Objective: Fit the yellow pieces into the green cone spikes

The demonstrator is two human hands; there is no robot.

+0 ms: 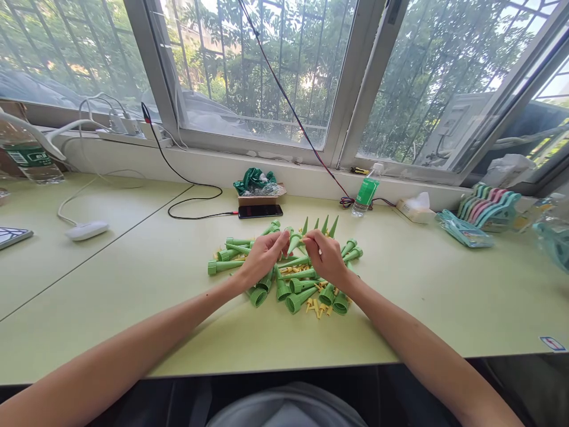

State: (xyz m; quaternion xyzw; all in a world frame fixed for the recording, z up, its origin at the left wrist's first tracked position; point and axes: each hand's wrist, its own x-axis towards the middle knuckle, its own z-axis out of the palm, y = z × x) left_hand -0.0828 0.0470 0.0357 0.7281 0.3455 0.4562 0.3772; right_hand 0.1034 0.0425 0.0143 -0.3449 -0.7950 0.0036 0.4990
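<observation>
My left hand (265,254) is closed around a green plastic watering spike (294,243), a cone with a wide ribbed socket end. Opposite it, the fingers of my right hand (328,256) pinch a small yellow nozzle (303,239) against the side of that spike; how far it sits in is too small to tell. Below both hands lies a loose pile of more green spikes (300,301), pointing various ways. Small yellow nozzles (320,309) are scattered among them. Several spikes (333,227) stand upright, tips up, just behind my right hand.
Behind the pile are a black phone (260,212) on a cable and a small cardboard box (258,200) with green wrapping. A water bottle (367,191), a tissue pack (416,209) and hangers (489,206) stand to the right. A white mouse-like device (88,230) lies left.
</observation>
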